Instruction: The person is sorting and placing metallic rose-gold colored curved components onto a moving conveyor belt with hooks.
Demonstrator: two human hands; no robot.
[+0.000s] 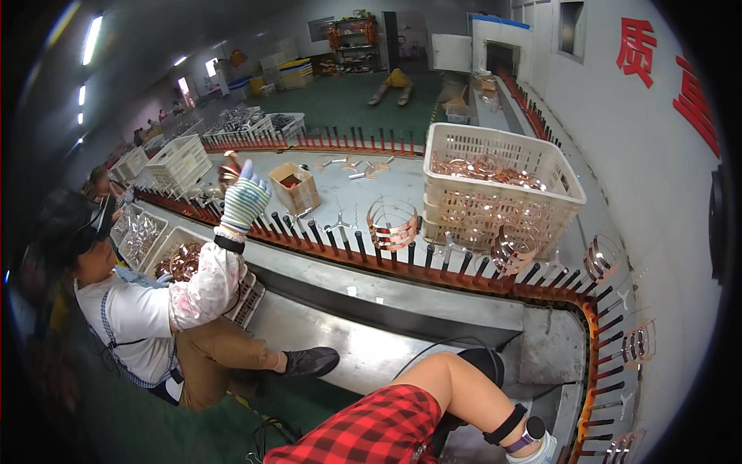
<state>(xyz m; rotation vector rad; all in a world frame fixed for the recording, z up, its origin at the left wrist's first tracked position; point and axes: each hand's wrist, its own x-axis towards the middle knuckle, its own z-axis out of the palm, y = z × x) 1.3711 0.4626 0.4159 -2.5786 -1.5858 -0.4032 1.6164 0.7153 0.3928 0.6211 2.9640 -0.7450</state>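
Right hand point(541, 452), gloved, low at the picture's edge, grip impossible to tell; left hand out of view. Nearest copper coil rings point(638, 345) hang on conveyor pegs point(610, 371) nearby. Seemingly between hangings; fetching more from the white crate point(495, 213) calls for a long reach.

A long grey steel workbench point(340, 197) fills the middle of the hall, and everything else sits around it. Along its near edge and round its right end runs a conveyor rail point(433, 267) set with black pegs. Below the workbench the floor point(139, 417) is dark green; beyond its far end a lighter green floor point(348, 100) stretches to a metal shelving rack point(352, 42) against the back wall. Right of the workbench rises a white wall point(618, 147) with large red characters. Above and left of the workbench, fluorescent tube lights point(91, 39) glow on the dim ceiling, and a bright window point(210, 67) shows far off.
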